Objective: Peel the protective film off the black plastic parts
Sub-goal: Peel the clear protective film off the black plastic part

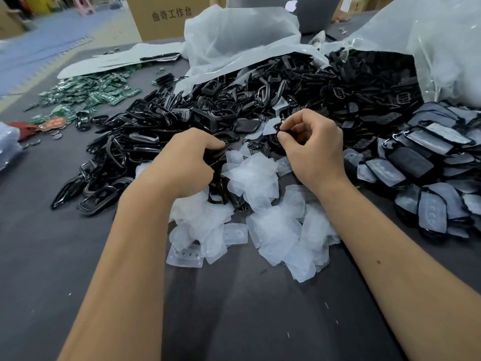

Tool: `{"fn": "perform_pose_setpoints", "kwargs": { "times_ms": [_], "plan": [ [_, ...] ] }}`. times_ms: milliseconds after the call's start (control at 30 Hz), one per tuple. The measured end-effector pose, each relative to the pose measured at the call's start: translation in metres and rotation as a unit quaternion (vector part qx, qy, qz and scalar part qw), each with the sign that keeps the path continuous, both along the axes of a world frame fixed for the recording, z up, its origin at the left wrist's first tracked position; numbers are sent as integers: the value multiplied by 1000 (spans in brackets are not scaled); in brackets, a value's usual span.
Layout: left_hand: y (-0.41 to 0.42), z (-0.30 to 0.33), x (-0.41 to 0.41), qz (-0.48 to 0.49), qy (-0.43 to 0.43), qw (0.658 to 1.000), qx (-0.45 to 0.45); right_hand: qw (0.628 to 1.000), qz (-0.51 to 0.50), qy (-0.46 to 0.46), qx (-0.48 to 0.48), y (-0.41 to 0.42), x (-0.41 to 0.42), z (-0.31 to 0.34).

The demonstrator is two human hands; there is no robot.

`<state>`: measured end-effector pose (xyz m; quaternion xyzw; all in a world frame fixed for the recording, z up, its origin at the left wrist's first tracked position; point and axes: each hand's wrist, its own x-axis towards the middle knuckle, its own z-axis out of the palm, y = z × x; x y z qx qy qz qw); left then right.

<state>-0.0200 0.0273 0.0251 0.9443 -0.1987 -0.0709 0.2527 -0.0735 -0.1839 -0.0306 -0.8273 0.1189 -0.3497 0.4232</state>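
My right hand [313, 149] pinches a small black plastic part [279, 129] with a piece of clear film [270, 128] sticking out to its left. My left hand [184, 162] has its fingers curled down into the heap of black plastic frames [145, 147] and grips one there; the part is mostly hidden under the fingers. Loose peeled films [250, 178] lie in a pale pile between and below my hands. Film-covered black parts [432, 165] are stacked at the right.
A dark table [234, 308] carries everything. Green circuit boards [91, 92] lie at the far left. Two open plastic bags [234, 40] spill black parts at the back. A cardboard box [169, 16] and a grey laptop [307, 11] stand behind.
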Motion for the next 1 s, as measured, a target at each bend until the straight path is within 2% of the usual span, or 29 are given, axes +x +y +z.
{"fn": "perform_pose_setpoints", "kwargs": {
  "times_ms": [133,233,300,667,867,1000],
  "plan": [
    [3,0,4,49,18,994,-94,1000,3,5,4,1,0,0],
    [-1,-5,6,86,-63,985,-139,1000,17,9,12,1,0,0],
    [-6,-12,4,67,-70,984,-151,999,39,12,19,1,-1,0],
    [-15,-22,12,17,-87,986,-141,978,184,4,98,6,-3,0],
    [-15,-24,12,24,-104,981,-162,974,193,6,119,5,-3,0],
    [-19,-26,6,-78,-102,989,-78,979,164,-5,120,4,-4,2]
  ]
}}
